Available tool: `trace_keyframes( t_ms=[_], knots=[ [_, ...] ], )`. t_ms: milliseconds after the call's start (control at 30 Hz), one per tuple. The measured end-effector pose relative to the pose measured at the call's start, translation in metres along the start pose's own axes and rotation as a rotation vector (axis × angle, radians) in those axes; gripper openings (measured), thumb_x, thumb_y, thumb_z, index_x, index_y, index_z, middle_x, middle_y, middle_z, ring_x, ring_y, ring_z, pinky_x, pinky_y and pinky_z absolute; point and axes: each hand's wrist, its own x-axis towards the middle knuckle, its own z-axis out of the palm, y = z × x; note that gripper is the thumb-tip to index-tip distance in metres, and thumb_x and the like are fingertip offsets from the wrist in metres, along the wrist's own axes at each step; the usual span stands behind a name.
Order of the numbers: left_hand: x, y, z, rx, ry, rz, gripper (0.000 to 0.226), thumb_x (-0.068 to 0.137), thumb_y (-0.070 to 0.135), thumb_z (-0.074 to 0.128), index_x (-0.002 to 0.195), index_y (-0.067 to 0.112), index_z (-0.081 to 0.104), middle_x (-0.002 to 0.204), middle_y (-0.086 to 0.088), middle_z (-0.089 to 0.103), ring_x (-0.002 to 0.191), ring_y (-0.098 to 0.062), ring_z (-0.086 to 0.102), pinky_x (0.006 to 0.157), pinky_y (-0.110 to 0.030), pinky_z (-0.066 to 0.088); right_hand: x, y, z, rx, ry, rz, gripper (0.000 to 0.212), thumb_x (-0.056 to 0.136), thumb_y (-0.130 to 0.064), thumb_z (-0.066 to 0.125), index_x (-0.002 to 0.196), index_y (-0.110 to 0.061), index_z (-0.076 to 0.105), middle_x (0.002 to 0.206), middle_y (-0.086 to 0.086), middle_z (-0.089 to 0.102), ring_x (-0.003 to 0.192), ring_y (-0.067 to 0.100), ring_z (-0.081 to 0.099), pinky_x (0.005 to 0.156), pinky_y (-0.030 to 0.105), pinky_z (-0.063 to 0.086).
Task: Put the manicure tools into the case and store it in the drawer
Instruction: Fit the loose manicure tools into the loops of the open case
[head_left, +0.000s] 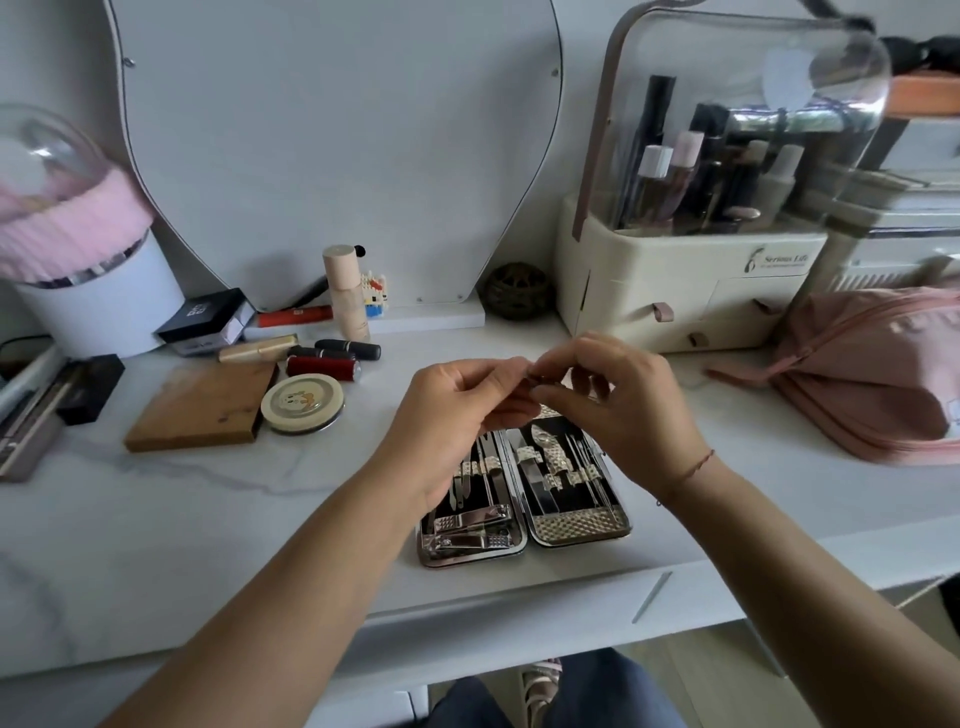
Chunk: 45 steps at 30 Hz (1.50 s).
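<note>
The manicure case (582, 527) lies open on the white tabletop near its front edge, with metal tools strapped into both halves and two nail clippers (475, 519) in the left half. Above the case's far end, my left hand (452, 410) and my right hand (623, 405) meet fingertip to fingertip, both pinching a small dark tool (540, 381) between them. Fingers hide most of that tool, so its type is unclear. A drawer front with a slim handle (652, 597) runs under the table edge and is closed.
Left of the case lie a round tin (302, 402), a wooden compact (200, 405) and several lipsticks (324, 358). A cream cosmetics organiser (691, 291) stands at the back right, a pink pouch (878, 374) to its right. A mirror (332, 145) leans behind.
</note>
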Motion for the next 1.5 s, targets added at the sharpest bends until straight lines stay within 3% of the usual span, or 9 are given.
trace_keyframes(
  t_ms=[167,300,500,633,800,900,1033,1267,1500],
  knots=[
    [-0.002,-0.002,0.001,-0.137,-0.020,-0.076,0.024,0.079,0.026,0.060,0.089,0.007,0.072,0.079,-0.008,0.073,0.072,-0.016,0.070,0.065,-0.020,0.056,0.000,0.001,0.001,0.015,0.019,-0.046,0.007,0.077,-0.017,0.071,0.083,-0.016,0.071,0.082,-0.001,0.056,0.065,-0.001,0.046,0.063,0.006,0.036],
    [-0.002,-0.003,0.004,-0.211,0.005,-0.137,0.021,0.088,0.018,0.055,0.086,0.005,0.071,0.075,-0.008,0.073,0.068,-0.016,0.070,0.062,-0.020,0.056,-0.005,-0.003,0.004,0.008,0.056,-0.065,0.004,0.080,-0.014,0.067,0.082,-0.011,0.068,0.080,-0.001,0.057,0.064,0.000,0.048,0.063,0.009,0.038],
    [-0.001,-0.001,0.008,-0.284,0.029,-0.181,0.018,0.089,0.011,0.055,0.092,-0.002,0.068,0.076,-0.012,0.073,0.064,-0.015,0.070,0.060,-0.020,0.057,-0.015,-0.003,0.012,0.073,0.378,0.087,0.003,0.082,-0.011,0.066,0.084,-0.014,0.066,0.074,-0.003,0.062,0.070,0.005,0.057,0.067,0.008,0.043],
    [-0.001,-0.003,0.007,-0.338,0.050,-0.222,0.015,0.088,0.008,0.057,0.090,-0.001,0.069,0.077,-0.014,0.073,0.067,-0.018,0.071,0.060,-0.021,0.058,-0.013,0.001,0.012,0.335,0.362,0.284,0.012,0.083,-0.011,0.067,0.078,-0.021,0.063,0.067,-0.010,0.064,0.063,0.005,0.059,0.068,0.021,0.052],
    [-0.002,-0.005,0.003,-0.402,0.051,-0.272,0.015,0.085,0.005,0.058,0.092,-0.003,0.068,0.080,-0.014,0.073,0.070,-0.017,0.071,0.060,-0.021,0.058,-0.016,0.003,0.008,0.648,0.301,0.328,0.016,0.083,-0.001,0.063,0.077,-0.015,0.062,0.064,-0.006,0.064,0.063,0.010,0.059,0.066,0.019,0.052],
    [-0.003,-0.006,0.002,-0.439,0.076,-0.308,0.012,0.083,0.001,0.059,0.089,-0.003,0.069,0.079,-0.015,0.073,0.069,-0.017,0.071,0.058,-0.020,0.057,-0.021,0.006,0.006,0.427,0.285,0.235,0.015,0.081,-0.003,0.067,0.079,-0.018,0.065,0.069,-0.009,0.067,0.068,0.011,0.064,0.071,0.020,0.052],
    [-0.003,-0.008,0.000,-0.484,0.125,-0.355,0.010,0.082,-0.004,0.059,0.083,-0.003,0.068,0.074,-0.016,0.072,0.066,-0.018,0.071,0.056,-0.020,0.057,-0.025,0.005,0.003,0.066,0.224,0.003,0.005,0.077,-0.007,0.072,0.080,-0.010,0.069,0.075,-0.005,0.067,0.073,0.003,0.063,0.072,0.007,0.045],
    [-0.004,-0.008,-0.001,-0.452,0.123,-0.369,0.013,0.082,-0.009,0.058,0.085,-0.003,0.069,0.075,-0.016,0.072,0.067,-0.018,0.071,0.058,-0.021,0.058,-0.027,0.008,0.001,0.165,0.209,0.126,0.006,0.076,-0.009,0.073,0.080,-0.013,0.070,0.076,-0.012,0.068,0.072,0.001,0.064,0.071,0.007,0.045],
    [-0.005,-0.009,0.002,-0.153,0.175,-0.211,0.017,0.081,-0.009,0.061,0.090,0.002,0.070,0.081,-0.016,0.072,0.072,-0.019,0.072,0.064,-0.019,0.057,-0.013,0.002,-0.007,-0.005,-0.029,0.077,0.007,0.075,-0.019,0.075,0.073,-0.019,0.068,0.062,-0.015,0.061,0.066,0.003,0.058,0.061,0.005,0.040]
  ],
)
